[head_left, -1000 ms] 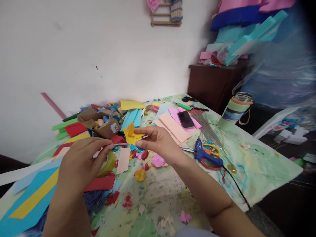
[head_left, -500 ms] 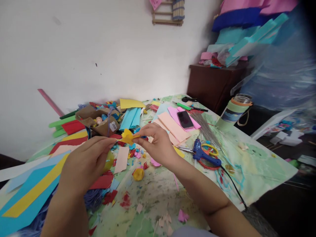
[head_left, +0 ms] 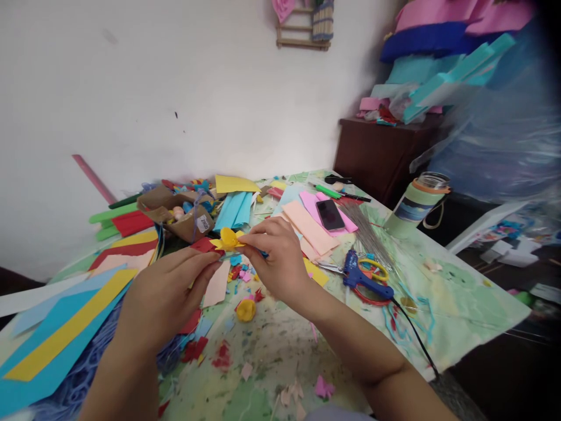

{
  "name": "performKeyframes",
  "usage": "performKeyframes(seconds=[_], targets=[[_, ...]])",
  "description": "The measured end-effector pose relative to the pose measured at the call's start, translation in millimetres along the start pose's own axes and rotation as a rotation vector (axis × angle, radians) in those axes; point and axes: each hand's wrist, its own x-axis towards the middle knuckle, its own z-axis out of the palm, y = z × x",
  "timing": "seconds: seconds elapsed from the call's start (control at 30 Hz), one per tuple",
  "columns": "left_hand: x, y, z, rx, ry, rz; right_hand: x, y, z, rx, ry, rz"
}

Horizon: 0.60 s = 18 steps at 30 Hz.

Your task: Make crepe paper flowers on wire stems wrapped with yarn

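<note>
A small yellow paper flower [head_left: 228,238] with pointed petals is held up above the table, between my two hands. My right hand [head_left: 278,263] pinches it from the right with thumb and forefinger. Just under its left petals are the fingertips of my left hand [head_left: 169,295], pressed together; whatever they grip is hidden. Below, on the stained table cover [head_left: 272,351], lies a second round yellow paper flower [head_left: 246,310]. Coloured paper scraps [head_left: 236,272] and a pale pink strip [head_left: 217,285] are scattered beneath the hands.
To the right lie a blue glue gun [head_left: 366,278] with a black cord, scissors [head_left: 374,269], thin wires [head_left: 366,234] and a phone [head_left: 330,214]. A bottle [head_left: 418,202] stands near the right edge. Left are a cardboard box [head_left: 182,219] and blue and yellow paper sheets [head_left: 65,333].
My left hand has moved right, its fingertips shifting from the flower's left side to just below it. The flower has turned and sits slightly higher, still in my right hand.
</note>
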Motion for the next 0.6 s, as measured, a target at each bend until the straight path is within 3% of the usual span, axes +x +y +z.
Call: performKeyframes(seconds=[0.4, 0.53, 0.6], targets=[[-1.6, -5.7, -2.3, 0.031, -0.009, -0.08, -0.4, -2.9, -0.9, -0.048, -0.044, 0.009], [-3.3, -7.4, -2.6, 0.051, -0.003, -0.067, 2.0, -0.1, -3.5, -0.003, 0.088, 0.031], [-6.3, -8.9, -3.6, 0.117, 0.056, -0.04, 5.6, 1.4, -8.3, 0.076, 0.19, 0.088]])
